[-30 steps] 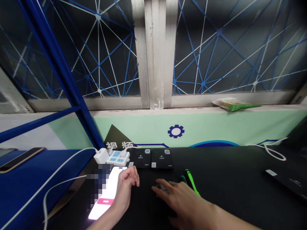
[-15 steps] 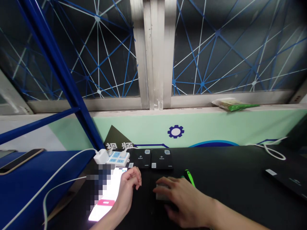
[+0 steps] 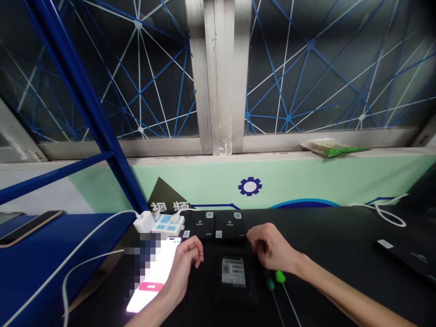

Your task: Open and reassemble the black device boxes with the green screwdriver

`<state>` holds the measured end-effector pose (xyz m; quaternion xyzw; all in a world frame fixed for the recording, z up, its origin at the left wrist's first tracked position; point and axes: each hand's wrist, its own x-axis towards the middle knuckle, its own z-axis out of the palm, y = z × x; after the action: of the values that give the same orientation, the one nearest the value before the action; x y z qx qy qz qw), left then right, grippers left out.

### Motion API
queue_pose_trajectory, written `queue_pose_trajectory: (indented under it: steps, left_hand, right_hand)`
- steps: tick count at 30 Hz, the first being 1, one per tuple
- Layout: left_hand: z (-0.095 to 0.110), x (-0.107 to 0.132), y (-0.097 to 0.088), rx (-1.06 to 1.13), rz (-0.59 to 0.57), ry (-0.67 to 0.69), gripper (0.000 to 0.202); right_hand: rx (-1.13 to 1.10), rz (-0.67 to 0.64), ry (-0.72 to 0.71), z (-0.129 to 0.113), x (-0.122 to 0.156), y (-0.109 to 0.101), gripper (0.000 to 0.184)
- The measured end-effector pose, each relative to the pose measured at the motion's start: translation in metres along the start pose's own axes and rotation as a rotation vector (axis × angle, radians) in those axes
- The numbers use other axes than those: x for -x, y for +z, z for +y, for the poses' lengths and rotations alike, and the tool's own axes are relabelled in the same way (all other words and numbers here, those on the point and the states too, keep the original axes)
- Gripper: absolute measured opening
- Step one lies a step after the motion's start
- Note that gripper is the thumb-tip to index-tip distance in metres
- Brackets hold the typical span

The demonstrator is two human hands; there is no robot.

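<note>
My left hand (image 3: 185,261) rests on its edge over the right side of a lit phone (image 3: 155,272), fingers curled in with nothing visible in them. To its right, a flat black box-shaped device (image 3: 235,293) lies on the desk, a white printed label (image 3: 233,271) on top. My right hand (image 3: 272,247) is closed above and right of this device, covering the handle ends of two screwdrivers. A lime-green screwdriver (image 3: 280,277) and a dark green one (image 3: 270,284) show below it, their thin shafts pointing toward me. Whatever the right fingers hold is hidden.
Two black boxes (image 3: 230,225) stand side by side at the back, next to a white power strip (image 3: 168,223) with plugs and cables. Another black box (image 3: 408,259) lies far right. A dark phone (image 3: 29,228) is on the blue surface at left.
My right hand has let go of the labelled black device and moved up and right, over the screwdriver handles. The device's label is now uncovered. My left hand has barely moved.
</note>
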<state>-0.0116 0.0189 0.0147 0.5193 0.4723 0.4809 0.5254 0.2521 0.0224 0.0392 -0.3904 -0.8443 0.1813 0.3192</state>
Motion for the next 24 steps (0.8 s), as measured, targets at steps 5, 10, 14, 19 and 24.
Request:
queue_pose_trajectory:
  steps: [5,10,14,19,24]
  left_hand:
    - [-0.002,0.001,-0.001,-0.103,-0.029,0.022,0.009]
    - [-0.003,0.001,-0.001,-0.186,-0.044,0.085,0.01]
    - [0.002,0.002,0.001,-0.247,-0.05,0.149,0.011]
    - [0.006,0.009,0.004,-0.502,-0.127,0.332,0.017]
    - [0.001,0.015,0.003,-0.683,-0.226,0.375,0.042]
  right_hand:
    - [-0.181,0.066,0.147,-0.004,0.001,-0.003,0.017]
    - [-0.141,0.134,0.167,-0.002,0.01,-0.007,0.046]
    - [-0.082,0.269,0.158,0.015,0.027,-0.006,0.065]
    - [-0.091,0.309,0.233,0.026,0.038,-0.005,0.064]
    - [-0.052,0.318,0.334,0.026,0.038,-0.002,0.039]
